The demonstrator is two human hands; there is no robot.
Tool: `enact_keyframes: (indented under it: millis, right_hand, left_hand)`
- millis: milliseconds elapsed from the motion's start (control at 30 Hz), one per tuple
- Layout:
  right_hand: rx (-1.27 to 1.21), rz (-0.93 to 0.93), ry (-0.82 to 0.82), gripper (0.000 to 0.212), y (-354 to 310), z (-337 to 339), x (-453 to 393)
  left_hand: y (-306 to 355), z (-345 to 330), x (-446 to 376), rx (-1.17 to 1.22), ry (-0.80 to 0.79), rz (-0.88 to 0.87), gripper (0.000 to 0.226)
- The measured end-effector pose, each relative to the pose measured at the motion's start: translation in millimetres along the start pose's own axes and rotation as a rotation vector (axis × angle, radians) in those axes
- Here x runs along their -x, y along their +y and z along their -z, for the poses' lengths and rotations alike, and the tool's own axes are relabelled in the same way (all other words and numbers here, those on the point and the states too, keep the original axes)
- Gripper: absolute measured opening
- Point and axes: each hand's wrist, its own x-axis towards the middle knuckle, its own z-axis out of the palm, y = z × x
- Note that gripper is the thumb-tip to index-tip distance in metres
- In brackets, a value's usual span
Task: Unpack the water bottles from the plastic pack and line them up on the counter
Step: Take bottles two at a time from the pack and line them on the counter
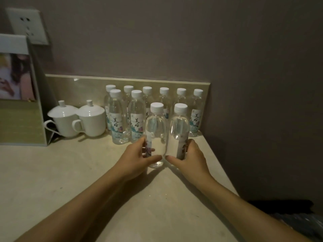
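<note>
Two clear water bottles with white caps stand upright side by side on the beige counter [73,172]. My left hand [138,158] grips the left bottle [156,130] low on its body. My right hand [189,157] grips the right bottle [179,131] the same way. Behind them, several more capped bottles stand in two rows by the backsplash: a back row [164,96] against the tile, and two in front [118,119] at the left. The plastic pack is not in view on the counter.
Two white lidded cups [90,119] stand left of the bottles. A framed picture stand [19,95] sits at the far left below a wall socket [28,25]. The wall closes the right side; dark crumpled plastic [300,222] lies beyond the counter's right edge.
</note>
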Motion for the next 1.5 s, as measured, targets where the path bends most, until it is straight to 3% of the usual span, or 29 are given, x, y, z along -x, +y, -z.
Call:
enact_keyframes:
  millis: [100,200,333,500,567,767,1000,1200,1500]
  right_hand:
    - [0.173,-0.025,0.107,0.068,-6.3,-11.2,1.8]
    - [0.102,-0.038,0.003,0.08,-4.1,-12.4,-2.7]
    - [-0.126,0.036,-0.193,0.082,1.0,4.6,-8.0]
    - [-0.134,0.037,-0.12,0.058,1.5,2.9,-8.7]
    - [-0.102,0.037,-0.063,0.056,1.8,-1.7,-9.0]
    - [-0.017,-0.003,0.059,0.056,-3.7,-9.8,-12.0]
    - [0.027,-0.048,0.07,0.056,-14.9,-10.7,-23.2]
    - [-0.004,-0.017,0.051,0.056,-13.2,-7.5,-22.2]
    - [0.018,-0.043,0.052,0.052,-15.5,-10.7,-30.6]
  left_hand:
    - [1.4,-10.0,-2.6,-0.116,0.248,-0.054,0.062]
    - [-0.2,-18.9,-7.2,-0.223,0.381,-0.039,0.072]
    - [-7.9,-17.2,-13.0,-0.284,0.286,-0.088,0.067]
    - [-11.0,1.2,-14.3,-0.136,-0.012,-0.081,0.044]
    - [-12.2,2.0,-14.9,-0.137,0.02,-0.083,0.041]
    - [-10.3,-22.9,-17.4,-0.249,0.34,-0.07,0.047]
    - [-7.4,-35.7,-29.0,-0.282,0.474,-0.025,0.045]
    - [-6.3,-38.0,-19.7,-0.264,0.469,-0.024,0.064]
    - [0.8,-41.1,-26.2,-0.258,0.455,0.004,0.046]
